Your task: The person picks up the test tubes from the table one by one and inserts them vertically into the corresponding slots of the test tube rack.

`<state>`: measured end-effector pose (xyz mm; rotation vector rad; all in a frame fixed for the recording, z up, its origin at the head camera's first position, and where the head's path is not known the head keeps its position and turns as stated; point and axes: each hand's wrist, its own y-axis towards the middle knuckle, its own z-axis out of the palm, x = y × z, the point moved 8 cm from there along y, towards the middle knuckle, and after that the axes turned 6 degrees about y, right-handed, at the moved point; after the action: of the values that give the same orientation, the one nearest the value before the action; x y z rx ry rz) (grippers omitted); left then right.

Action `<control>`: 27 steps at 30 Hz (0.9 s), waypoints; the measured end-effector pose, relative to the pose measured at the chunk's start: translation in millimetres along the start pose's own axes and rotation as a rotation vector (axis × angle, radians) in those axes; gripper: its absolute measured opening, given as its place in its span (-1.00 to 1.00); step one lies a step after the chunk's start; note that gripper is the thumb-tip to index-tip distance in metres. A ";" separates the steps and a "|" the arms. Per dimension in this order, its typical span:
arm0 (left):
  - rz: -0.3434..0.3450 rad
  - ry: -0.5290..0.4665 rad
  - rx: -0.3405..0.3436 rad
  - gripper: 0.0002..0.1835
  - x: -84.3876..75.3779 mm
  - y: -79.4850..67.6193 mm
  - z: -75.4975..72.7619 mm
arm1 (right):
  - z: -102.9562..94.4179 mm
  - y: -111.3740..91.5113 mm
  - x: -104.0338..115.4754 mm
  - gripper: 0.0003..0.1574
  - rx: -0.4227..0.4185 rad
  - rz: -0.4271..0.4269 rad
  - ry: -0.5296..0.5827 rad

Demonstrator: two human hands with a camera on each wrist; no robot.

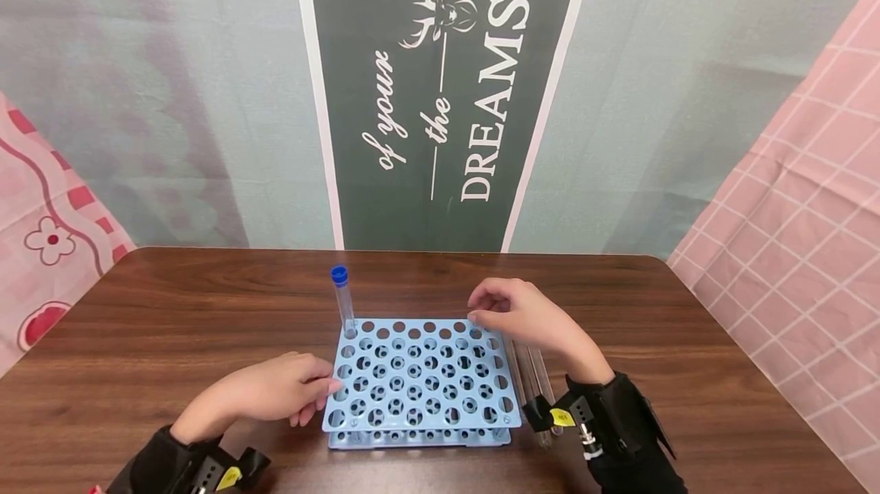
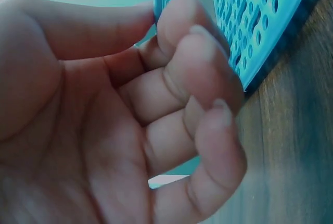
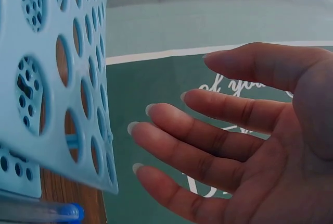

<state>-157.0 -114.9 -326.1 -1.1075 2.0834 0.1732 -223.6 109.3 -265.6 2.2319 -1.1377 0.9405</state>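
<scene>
A light-blue test tube rack (image 1: 421,427) with rows of round holes stands on the table. One clear test tube (image 1: 345,305) with a blue cap is upright in its back left corner hole. My left hand (image 1: 285,389) pinches the rack's left edge between thumb and index finger; its other fingers (image 2: 221,146) are loosely curled in the left wrist view. Above the rack's back right corner, my right hand (image 1: 519,314) holds nothing. The right wrist view shows its fingers (image 3: 192,135) relaxed and spread, apart from the rack.
Several clear tubes (image 1: 528,376) lie on the table right of the rack, partly hidden by my right forearm. A blue cap (image 3: 73,212) shows on one. The brown wooden table (image 1: 220,303) ends at a printed curtain (image 1: 426,227) behind.
</scene>
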 end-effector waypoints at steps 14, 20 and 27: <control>-0.045 -0.084 0.032 -0.66 4.5 0.7 1.4 | -8.9 -7.7 -12.3 -0.91 0.012 0.032 -0.007; -0.045 -0.066 0.032 -0.66 4.6 1.2 1.4 | -14.5 -12.4 -21.8 -0.88 0.007 0.041 -0.007; -0.043 -0.069 0.037 -0.67 5.7 1.4 2.5 | -19.8 -16.9 -32.8 -0.91 -0.005 0.054 -0.046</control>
<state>-158.6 -116.7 -332.0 -1.1080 1.9920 0.1489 -230.6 148.5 -278.5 2.2399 -1.2254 0.9111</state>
